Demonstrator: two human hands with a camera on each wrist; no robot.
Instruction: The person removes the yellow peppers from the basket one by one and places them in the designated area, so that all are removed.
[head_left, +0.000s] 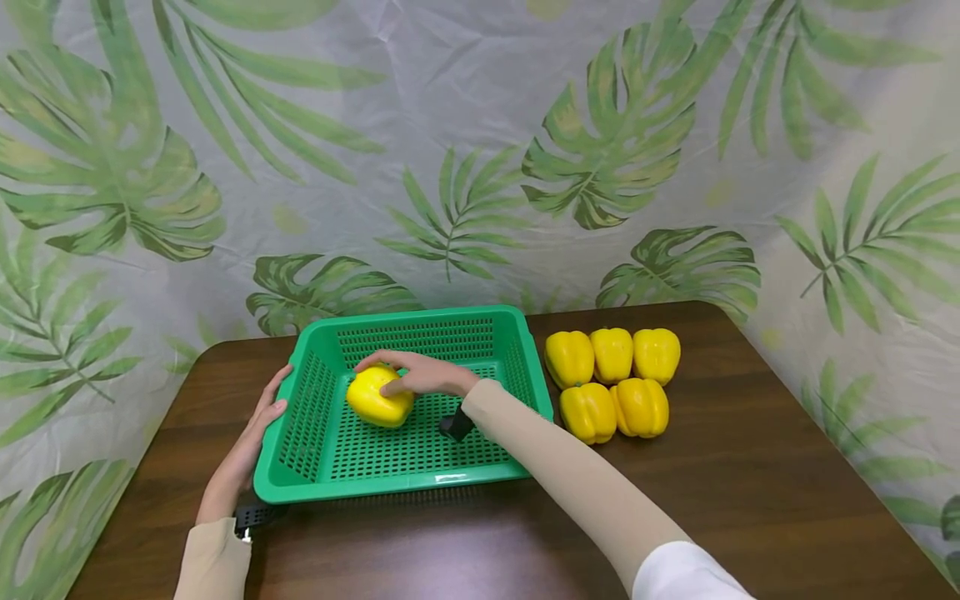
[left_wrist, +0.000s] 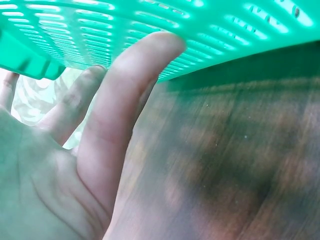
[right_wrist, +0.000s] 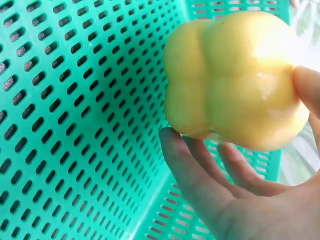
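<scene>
My right hand (head_left: 430,375) grips a yellow bell pepper (head_left: 377,398) inside the left half of the green basket (head_left: 375,485). In the right wrist view, the thumb lies on one side of the glossy, lobed bell pepper (right_wrist: 240,75) and the fingers (right_wrist: 190,165) curl under the other. My left hand (head_left: 251,437) is at the basket's left side, its fingers outstretched along the outside near the rim. The left wrist view has the thumb (left_wrist: 112,115) straight against the slotted basket wall (left_wrist: 200,30). Parts of the right fingers are hidden behind the bell pepper.
Several yellow bell peppers (head_left: 613,383) stand in two rows on the brown wooden table (head_left: 750,467), just right of the basket. A leaf-patterned curtain (head_left: 480,150) hangs behind the table. The right forearm (head_left: 570,475) crosses the basket's front right corner.
</scene>
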